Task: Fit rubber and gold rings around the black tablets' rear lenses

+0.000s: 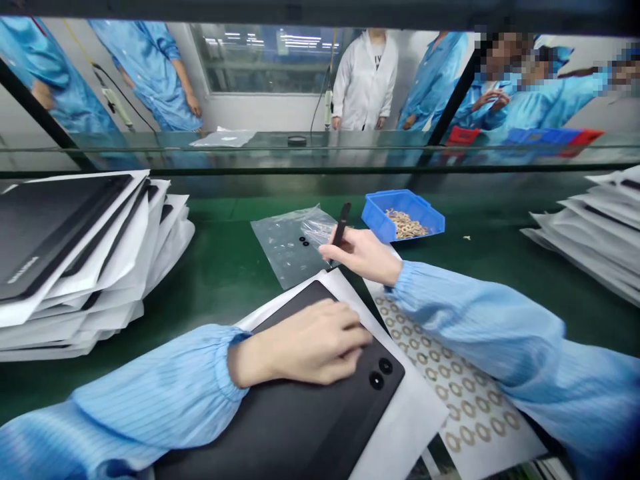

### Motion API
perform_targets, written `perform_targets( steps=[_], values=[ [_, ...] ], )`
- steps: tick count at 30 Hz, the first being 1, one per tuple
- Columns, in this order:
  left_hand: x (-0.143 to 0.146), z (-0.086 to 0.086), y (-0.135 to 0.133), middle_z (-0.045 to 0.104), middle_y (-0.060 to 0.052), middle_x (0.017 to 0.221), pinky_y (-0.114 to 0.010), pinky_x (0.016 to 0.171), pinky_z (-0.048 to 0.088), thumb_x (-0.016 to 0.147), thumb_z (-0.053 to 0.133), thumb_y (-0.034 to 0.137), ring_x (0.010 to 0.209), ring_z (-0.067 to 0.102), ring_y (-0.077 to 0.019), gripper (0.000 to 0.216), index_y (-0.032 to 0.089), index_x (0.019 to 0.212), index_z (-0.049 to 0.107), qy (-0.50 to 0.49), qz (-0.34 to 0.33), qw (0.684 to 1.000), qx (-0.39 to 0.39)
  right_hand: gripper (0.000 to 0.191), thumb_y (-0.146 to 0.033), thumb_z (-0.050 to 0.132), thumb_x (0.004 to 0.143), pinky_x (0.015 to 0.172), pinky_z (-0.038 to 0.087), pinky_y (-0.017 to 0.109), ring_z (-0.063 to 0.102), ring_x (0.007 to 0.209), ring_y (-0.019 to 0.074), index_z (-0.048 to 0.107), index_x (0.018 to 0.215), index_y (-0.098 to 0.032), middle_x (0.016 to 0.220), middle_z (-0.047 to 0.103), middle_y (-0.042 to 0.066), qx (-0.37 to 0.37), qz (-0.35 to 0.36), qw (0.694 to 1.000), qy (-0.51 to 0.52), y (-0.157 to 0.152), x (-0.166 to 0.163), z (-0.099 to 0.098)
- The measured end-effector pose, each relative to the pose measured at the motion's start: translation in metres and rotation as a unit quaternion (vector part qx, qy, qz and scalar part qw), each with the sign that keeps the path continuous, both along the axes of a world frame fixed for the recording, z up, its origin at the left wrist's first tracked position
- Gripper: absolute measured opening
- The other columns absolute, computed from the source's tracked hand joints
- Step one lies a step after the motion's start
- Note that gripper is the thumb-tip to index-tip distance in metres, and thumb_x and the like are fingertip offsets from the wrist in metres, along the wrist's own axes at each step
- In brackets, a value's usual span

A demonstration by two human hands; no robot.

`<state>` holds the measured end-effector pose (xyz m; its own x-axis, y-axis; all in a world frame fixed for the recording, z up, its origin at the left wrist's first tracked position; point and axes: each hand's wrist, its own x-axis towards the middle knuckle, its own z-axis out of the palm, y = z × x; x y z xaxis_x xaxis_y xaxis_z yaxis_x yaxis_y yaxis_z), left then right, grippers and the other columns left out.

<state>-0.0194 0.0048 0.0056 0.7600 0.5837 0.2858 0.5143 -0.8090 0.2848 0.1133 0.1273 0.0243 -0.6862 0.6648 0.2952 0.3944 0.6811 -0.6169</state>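
Green bench (225, 267): tablet (300, 413) under left fingers (345, 333).

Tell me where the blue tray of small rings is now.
In the head view, the blue tray sits on the green table, right of centre, just beyond the right hand and right of the clear plastic bag.

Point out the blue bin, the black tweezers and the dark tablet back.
blue bin (376, 215): head view, on its left wall.
black tweezers (341, 225): head view, on the upper shaft.
dark tablet back (300, 420): head view, on its bare middle.
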Motion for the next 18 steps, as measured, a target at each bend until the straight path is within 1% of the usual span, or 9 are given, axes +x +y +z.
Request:
perform_targets(
  steps=[2, 4, 6, 8, 10, 11, 13, 15, 18],
  values=[
    [-0.014, 0.000, 0.006, 0.058, -0.006, 0.089, -0.029, 0.076, 0.041, 0.088, 0.045, 0.021, 0.084, 0.052, -0.0184, 0.018, 0.015, 0.098, 0.058, -0.047, 0.139, 0.989, 0.003, 0.026, -0.032, 0.047, 0.087, 0.058, 0.036, 0.025, 0.052, 0.059, 0.0133, 0.057, 0.070, -0.015, 0.064, 0.059, 0.002, -0.011, -0.011, 0.999, -0.038, -0.007, 0.022, 0.001],
    [-0.031, 0.002, 0.015, 0.056, -0.004, 0.084, -0.029, 0.071, 0.042, 0.087, 0.050, 0.031, 0.079, 0.052, -0.0176, 0.016, 0.017, 0.092, 0.054, -0.087, 0.276, 0.957, -0.021, 0.025, -0.029, 0.046, 0.087, 0.054, 0.033, 0.024, 0.048, 0.056, 0.0121, 0.055, 0.068, -0.015, 0.059, 0.054, 0.000, -0.022, -0.046, 0.997, -0.058, -0.015, 0.038, -0.003],
    [-0.044, 0.005, 0.025, 0.054, -0.001, 0.077, -0.028, 0.064, 0.041, 0.083, 0.054, 0.044, 0.071, 0.051, -0.0164, 0.027, 0.018, 0.085, 0.053, -0.075, 0.345, 0.931, -0.095, 0.026, -0.032, 0.048, 0.085, 0.052, 0.030, 0.024, 0.045, 0.054, 0.0116, 0.052, 0.066, -0.016, 0.057, 0.051, -0.001, -0.039, -0.088, 0.993, -0.067, -0.022, 0.046, -0.011],
    [-0.052, 0.009, 0.031, 0.054, 0.000, 0.074, -0.027, 0.061, 0.040, 0.079, 0.056, 0.053, 0.068, 0.050, -0.0157, 0.035, 0.018, 0.082, 0.054, -0.029, 0.344, 0.919, -0.191, 0.029, -0.038, 0.052, 0.082, 0.053, 0.031, 0.024, 0.045, 0.055, 0.0117, 0.051, 0.064, -0.016, 0.058, 0.051, -0.001, -0.080, -0.090, 0.990, -0.080, -0.028, 0.046, -0.018],
    [-0.054, 0.013, 0.032, 0.054, 0.000, 0.077, -0.027, 0.062, 0.039, 0.073, 0.060, 0.057, 0.070, 0.050, -0.0161, 0.041, 0.018, 0.083, 0.055, 0.016, 0.318, 0.915, -0.249, 0.031, -0.041, 0.057, 0.079, 0.053, 0.030, 0.024, 0.045, 0.055, 0.0116, 0.050, 0.062, -0.016, 0.057, 0.050, -0.001, -0.106, -0.050, 0.990, -0.083, -0.033, 0.044, -0.022],
    [-0.054, 0.015, 0.032, 0.054, 0.000, 0.079, -0.027, 0.063, 0.039, 0.070, 0.062, 0.059, 0.072, 0.050, -0.0163, 0.044, 0.018, 0.085, 0.054, 0.027, 0.311, 0.912, -0.265, 0.031, -0.041, 0.057, 0.079, 0.053, 0.030, 0.024, 0.043, 0.055, 0.0113, 0.048, 0.061, -0.017, 0.057, 0.048, -0.002, -0.099, -0.028, 0.992, -0.075, -0.036, 0.043, -0.023],
    [-0.053, 0.017, 0.030, 0.054, 0.000, 0.084, -0.027, 0.063, 0.040, 0.065, 0.066, 0.062, 0.074, 0.050, -0.0169, 0.051, 0.018, 0.089, 0.053, 0.030, 0.313, 0.908, -0.278, 0.032, -0.038, 0.055, 0.081, 0.054, 0.028, 0.024, 0.041, 0.055, 0.0110, 0.044, 0.060, -0.017, 0.056, 0.045, -0.002, -0.057, 0.004, 0.997, -0.043, -0.040, 0.042, -0.022],
    [-0.053, 0.021, 0.027, 0.053, -0.001, 0.086, -0.028, 0.065, 0.040, 0.062, 0.067, 0.064, 0.076, 0.050, -0.0176, 0.058, 0.018, 0.094, 0.051, 0.022, 0.325, 0.904, -0.276, 0.032, -0.038, 0.050, 0.085, 0.054, 0.028, 0.024, 0.040, 0.055, 0.0109, 0.043, 0.061, -0.018, 0.058, 0.044, -0.002, -0.032, 0.007, 0.999, -0.014, -0.044, 0.042, -0.020],
    [-0.052, 0.027, 0.024, 0.051, -0.001, 0.086, -0.029, 0.068, 0.040, 0.063, 0.066, 0.065, 0.079, 0.049, -0.0180, 0.057, 0.018, 0.093, 0.052, 0.019, 0.326, 0.908, -0.263, 0.034, -0.041, 0.042, 0.089, 0.053, 0.030, 0.025, 0.038, 0.054, 0.0107, 0.043, 0.064, -0.018, 0.058, 0.042, -0.003, -0.086, -0.006, 0.996, 0.015, -0.049, 0.044, -0.017]
  ],
)
